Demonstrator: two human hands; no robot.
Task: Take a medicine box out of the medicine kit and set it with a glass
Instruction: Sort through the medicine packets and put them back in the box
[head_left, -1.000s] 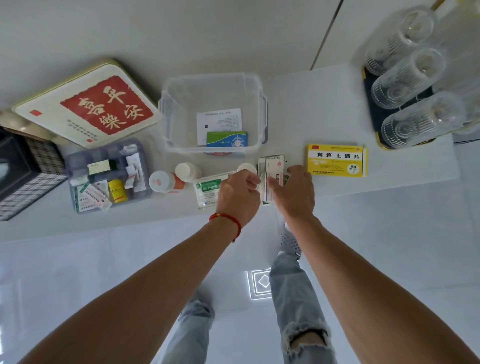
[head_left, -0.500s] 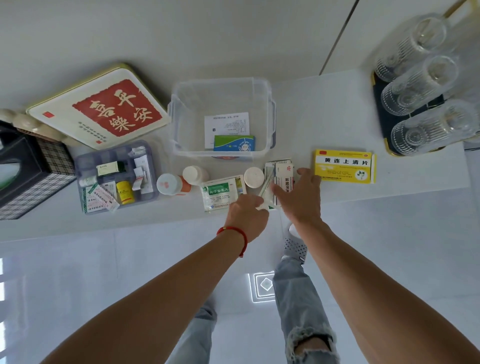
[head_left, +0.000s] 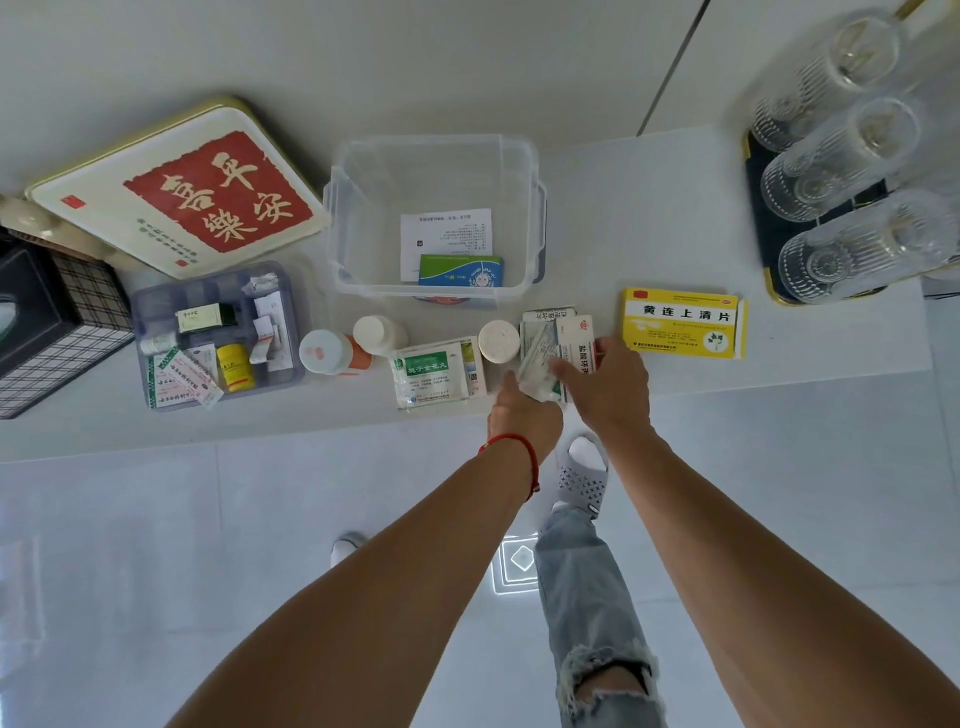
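The clear plastic medicine kit (head_left: 519, 171) stands at the middle of the white counter, holding a leaflet and a green-and-blue box (head_left: 461, 271). In front of it lies a small pile of white medicine boxes (head_left: 550, 318). My right hand (head_left: 610, 389) grips the top white box with red print (head_left: 576, 340) between thumb and fingers. My left hand (head_left: 524, 418) sits at the counter's near edge and pinches a pale packet (head_left: 535, 358) on the same pile. A yellow medicine box (head_left: 684, 323) lies flat to the right. Ribbed glasses (head_left: 841, 156) stand on a dark tray at the far right.
Three white-capped bottles (head_left: 382, 332) and a green sachet pack (head_left: 434, 374) lie left of the pile. Further left are a lid tray of small items (head_left: 145, 306), a red-and-cream tin (head_left: 176, 192) and a plaid tissue box (head_left: 52, 332). The counter edge (head_left: 727, 384) drops to the floor.
My left hand has drawn back from the bottle cap toward the counter's near edge. My right hand has stayed on the pile of white boxes.
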